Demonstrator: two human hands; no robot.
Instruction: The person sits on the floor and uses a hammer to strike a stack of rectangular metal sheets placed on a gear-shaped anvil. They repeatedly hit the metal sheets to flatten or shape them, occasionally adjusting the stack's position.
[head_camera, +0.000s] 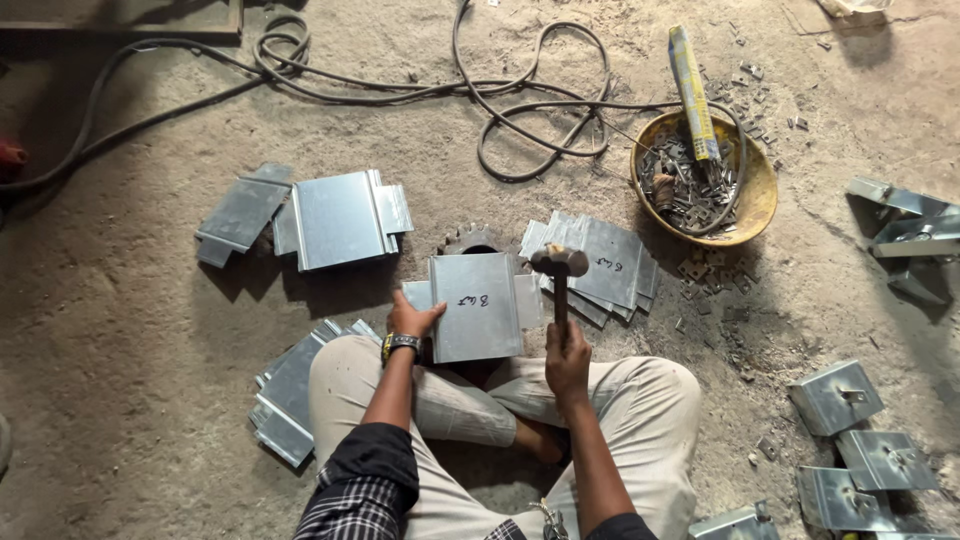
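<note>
Hammer raised over a folded sheet-metal piece on the floor.

We sit cross-legged; our left hand (410, 318) lies spread on the left edge of the galvanised sheet piece (477, 305), which rests flat over a toothed gear (468, 240) just before our knees. Our right hand (567, 355) is wrapped tight around the handle of the hammer (559, 270), its head poised just beside the sheet's right edge. We judge the sheet light, stiff, sharp-edged and slippery, best held flat by its folded margin.
</note>
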